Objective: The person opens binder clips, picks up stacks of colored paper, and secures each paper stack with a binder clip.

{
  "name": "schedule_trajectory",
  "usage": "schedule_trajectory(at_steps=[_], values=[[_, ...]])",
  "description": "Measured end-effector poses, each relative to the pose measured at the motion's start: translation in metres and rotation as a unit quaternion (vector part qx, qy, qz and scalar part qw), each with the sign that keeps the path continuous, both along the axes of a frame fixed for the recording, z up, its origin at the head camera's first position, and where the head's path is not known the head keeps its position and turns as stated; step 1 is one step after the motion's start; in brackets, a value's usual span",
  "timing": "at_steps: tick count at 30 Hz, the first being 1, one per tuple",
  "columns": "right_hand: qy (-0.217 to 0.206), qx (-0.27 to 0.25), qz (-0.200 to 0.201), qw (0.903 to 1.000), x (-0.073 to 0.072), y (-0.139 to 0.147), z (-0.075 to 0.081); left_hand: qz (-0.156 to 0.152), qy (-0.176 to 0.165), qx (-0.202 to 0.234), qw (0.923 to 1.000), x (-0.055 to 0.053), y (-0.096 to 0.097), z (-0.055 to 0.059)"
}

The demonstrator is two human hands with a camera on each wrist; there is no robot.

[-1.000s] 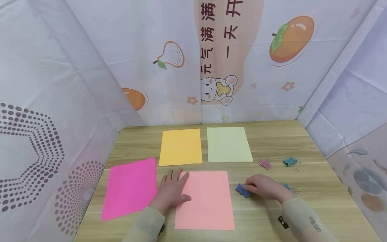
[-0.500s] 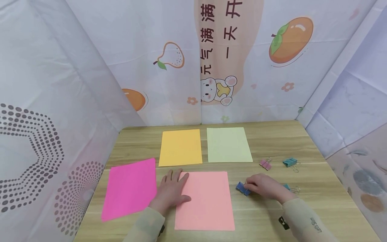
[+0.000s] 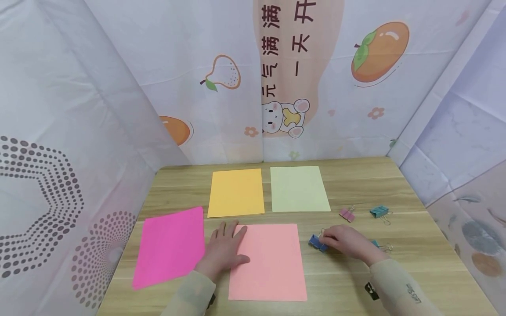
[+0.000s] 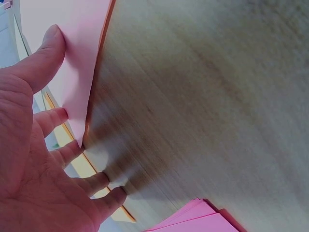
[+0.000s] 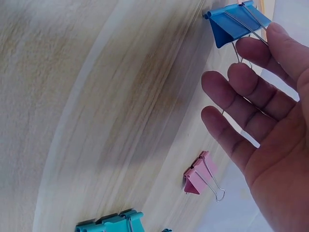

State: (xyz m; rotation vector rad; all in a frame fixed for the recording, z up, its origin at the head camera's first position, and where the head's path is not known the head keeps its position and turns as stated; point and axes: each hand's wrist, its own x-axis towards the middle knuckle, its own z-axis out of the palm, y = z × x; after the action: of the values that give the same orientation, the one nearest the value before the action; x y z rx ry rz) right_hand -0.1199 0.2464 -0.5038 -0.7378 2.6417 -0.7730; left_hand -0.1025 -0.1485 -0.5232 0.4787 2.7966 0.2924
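My left hand [image 3: 225, 248] lies spread at the left edge of a salmon-pink square of paper [image 3: 269, 267]. Its thumb is over the sheet and fingertips reach the top left corner; in the left wrist view the pink paper [image 4: 79, 53] looks layered at the edge. To the right of the paper, my right hand [image 3: 349, 242] pinches a blue binder clip [image 3: 317, 242] by a wire handle. Thumb and index finger meet at that handle in the right wrist view, where the blue clip [image 5: 236, 21] is near the top and the other fingers are loosely bent.
Magenta paper [image 3: 170, 248] lies left, yellow paper [image 3: 237, 193] and pale green paper [image 3: 299, 188] behind. A pink binder clip [image 3: 347, 214], a teal binder clip [image 3: 379, 212] and another teal clip [image 3: 375, 244] lie right. A black clip [image 3: 371, 291] sits beside the right sleeve.
The blue binder clip has turned slightly in my right fingers, and that hand has shifted a little to the right. My left hand stays in place.
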Motion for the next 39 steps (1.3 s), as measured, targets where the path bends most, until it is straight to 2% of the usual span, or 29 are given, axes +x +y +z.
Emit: schedule_trajectory(at_steps=[21, 39], values=[[0.022, -0.016, -0.002, 0.9996, -0.0012, 0.0039, -0.0036, -0.001, 0.004, 0.005, 1.0, 0.0009, 0.0005, 0.0019], [0.018, -0.028, -0.023, 0.9992, -0.0001, 0.0042, -0.0022, 0.0, 0.0, 0.001, 1.0, 0.0003, 0.0001, 0.0001]])
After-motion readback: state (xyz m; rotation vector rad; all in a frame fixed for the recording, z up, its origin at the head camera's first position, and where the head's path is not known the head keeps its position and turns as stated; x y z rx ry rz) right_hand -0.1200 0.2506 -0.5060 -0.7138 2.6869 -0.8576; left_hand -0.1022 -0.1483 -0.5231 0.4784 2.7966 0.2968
